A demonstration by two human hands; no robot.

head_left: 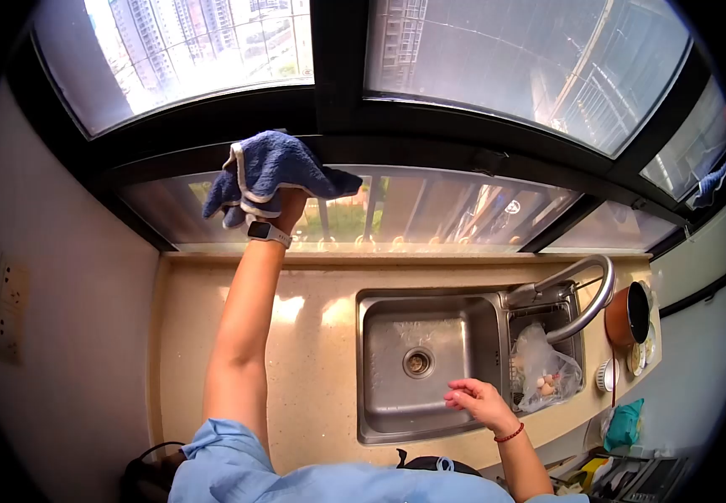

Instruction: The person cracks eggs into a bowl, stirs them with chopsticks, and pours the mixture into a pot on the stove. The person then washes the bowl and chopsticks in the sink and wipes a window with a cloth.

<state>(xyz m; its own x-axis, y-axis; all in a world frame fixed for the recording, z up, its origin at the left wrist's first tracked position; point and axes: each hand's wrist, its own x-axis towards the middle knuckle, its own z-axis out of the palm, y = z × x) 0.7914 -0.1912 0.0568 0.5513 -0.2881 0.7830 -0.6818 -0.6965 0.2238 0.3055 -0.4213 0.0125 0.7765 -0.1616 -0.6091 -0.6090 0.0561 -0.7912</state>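
My left hand (pixel 293 205), with a watch at the wrist, is stretched up to the window frame and closed on a blue cloth (pixel 279 168) with a pale edge. The cloth drapes over the hand and lies against the dark frame (pixel 338 149) and the upper part of the low glass pane. Most of the fingers are hidden under it. My right hand (pixel 480 402), with a red bracelet, hovers over the front right part of the steel sink (pixel 421 335). Its fingers are slightly bent and apart, with nothing in them.
A curved faucet (pixel 604 285) arches over the small basin, where a clear plastic bag (pixel 539 365) sits. Right of it stand a brown pot (pixel 625 315) and a white ribbed cup (pixel 606 375). The beige counter (pixel 312 377) runs left to a wall with a socket panel (pixel 12 308).
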